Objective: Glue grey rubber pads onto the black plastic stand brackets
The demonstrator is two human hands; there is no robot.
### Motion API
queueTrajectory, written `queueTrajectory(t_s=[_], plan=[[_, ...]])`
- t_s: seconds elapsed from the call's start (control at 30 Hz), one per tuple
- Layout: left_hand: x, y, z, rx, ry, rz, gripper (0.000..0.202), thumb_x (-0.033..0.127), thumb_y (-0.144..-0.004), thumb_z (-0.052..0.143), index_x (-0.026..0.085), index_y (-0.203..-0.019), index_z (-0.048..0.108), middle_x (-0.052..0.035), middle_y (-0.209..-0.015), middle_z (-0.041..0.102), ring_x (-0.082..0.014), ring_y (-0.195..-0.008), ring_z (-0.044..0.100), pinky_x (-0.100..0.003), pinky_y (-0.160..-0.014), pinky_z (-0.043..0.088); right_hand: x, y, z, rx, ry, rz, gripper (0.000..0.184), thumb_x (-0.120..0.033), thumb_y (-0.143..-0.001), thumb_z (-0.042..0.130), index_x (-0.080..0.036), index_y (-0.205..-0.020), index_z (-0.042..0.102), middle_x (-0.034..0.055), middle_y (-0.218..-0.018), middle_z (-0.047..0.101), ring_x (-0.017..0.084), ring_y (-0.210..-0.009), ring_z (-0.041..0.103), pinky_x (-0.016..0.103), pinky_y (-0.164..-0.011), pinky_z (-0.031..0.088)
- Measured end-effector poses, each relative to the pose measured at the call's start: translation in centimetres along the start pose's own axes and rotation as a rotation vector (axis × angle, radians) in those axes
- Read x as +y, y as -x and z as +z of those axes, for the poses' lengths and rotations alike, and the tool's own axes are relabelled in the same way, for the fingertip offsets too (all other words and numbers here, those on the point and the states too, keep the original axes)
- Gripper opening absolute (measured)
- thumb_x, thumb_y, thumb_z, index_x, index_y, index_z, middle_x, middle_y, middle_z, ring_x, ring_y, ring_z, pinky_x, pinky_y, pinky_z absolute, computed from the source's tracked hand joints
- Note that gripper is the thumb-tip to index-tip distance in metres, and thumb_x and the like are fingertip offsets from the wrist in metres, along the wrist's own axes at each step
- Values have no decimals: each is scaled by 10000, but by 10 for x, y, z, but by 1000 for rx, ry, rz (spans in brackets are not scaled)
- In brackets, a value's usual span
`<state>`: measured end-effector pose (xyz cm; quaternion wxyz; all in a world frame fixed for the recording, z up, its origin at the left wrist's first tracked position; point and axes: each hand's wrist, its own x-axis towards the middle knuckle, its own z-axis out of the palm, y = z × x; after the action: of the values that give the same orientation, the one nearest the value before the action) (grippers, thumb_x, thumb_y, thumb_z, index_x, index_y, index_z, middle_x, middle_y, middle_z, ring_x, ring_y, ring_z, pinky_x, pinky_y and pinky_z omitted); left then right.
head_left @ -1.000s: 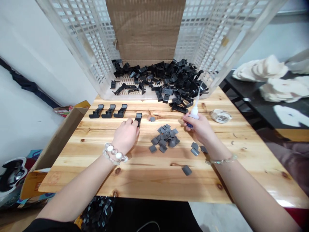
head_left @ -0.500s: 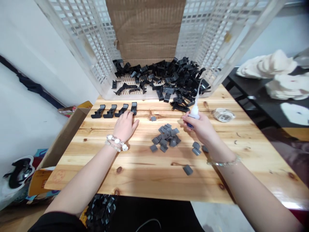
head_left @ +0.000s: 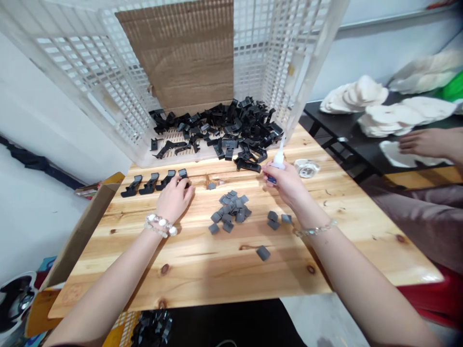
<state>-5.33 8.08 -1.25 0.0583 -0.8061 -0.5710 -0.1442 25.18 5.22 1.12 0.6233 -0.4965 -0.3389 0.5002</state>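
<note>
In the head view, my right hand (head_left: 285,180) is closed round a small glue bottle (head_left: 279,161), its long, thin nozzle pointing up. My left hand (head_left: 174,198) has its fingers over the rightmost of several black plastic clips (head_left: 183,172), which stands on the table and is partly hidden by them. To its left, more black clips (head_left: 149,184) form a row. A heap of small grey curved pads (head_left: 231,208) lies between my hands. One separate grey pad (head_left: 211,186) is beyond the heap, and another pad (head_left: 263,253) is nearer the front edge.
A white plastic crate (head_left: 141,156) on its side holds many loose black parts (head_left: 238,120) and a cardboard sheet (head_left: 188,53). A tape roll (head_left: 306,168) lies right of the bottle. At right, another person's hand (head_left: 427,144) is over white pieces (head_left: 394,115) on a dark table.
The view has swung to the right, bringing another person's hand into sight. My left fingers are curled more over the rightmost clip. My right hand still has the glue bottle, nozzle up.
</note>
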Motion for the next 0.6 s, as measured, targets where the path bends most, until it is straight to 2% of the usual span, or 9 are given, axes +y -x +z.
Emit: queueTrajectory(t_s=[0.1,0.2,0.33,0.43,0.5,0.6], plan=[[15,0,-5,46,-45,19,324,348,-944,410,172,-1066,653,-165,-1276,550,-328,-1193,519,-470,-1025,401,-2,-2,-2,19,-23,-2,245,-193,-603,736,-180,-704,513,-27,-579,501,84,-519,474,165,-383,291],[42,-15,-8,73,-29,103,304,318,-941,424,172,-1110,631,-160,-1288,548,-340,-1206,492,-507,-1042,368,-1,-5,-3,32,-32,-4,227,-193,-627,719,-179,-698,503,-25,-569,504,82,-508,470,165,-379,288],[87,-58,3,-59,165,375,324,228,-938,408,129,-1185,594,-151,-1285,553,-276,-1195,504,-410,-1046,390,6,-11,-6,70,0,-9,204,-170,-649,690,-185,-723,500,-34,-543,508,80,-476,463,162,-365,294],[117,-89,22,-133,211,497,311,179,-919,443,171,-1182,609,-89,-1232,612,-213,-1165,533,-327,-1041,390,10,-17,-9,106,53,-14,202,-161,-658,679,-188,-737,495,-46,-510,501,72,-435,439,159,-350,294],[132,-102,34,-150,237,499,326,170,-895,483,162,-1196,608,-102,-1224,625,-233,-1164,533,-357,-1037,386,12,-19,-11,110,86,-17,208,-168,-660,676,-190,-740,485,-52,-501,492,71,-423,432,162,-346,301],[142,-111,42,-149,298,421,324,179,-867,531,144,-1174,628,-136,-1180,648,-275,-1143,531,-408,-1008,386,11,-19,-11,55,128,-25,233,-206,-658,677,-197,-746,461,-58,-523,483,71,-434,434,167,-357,313]])
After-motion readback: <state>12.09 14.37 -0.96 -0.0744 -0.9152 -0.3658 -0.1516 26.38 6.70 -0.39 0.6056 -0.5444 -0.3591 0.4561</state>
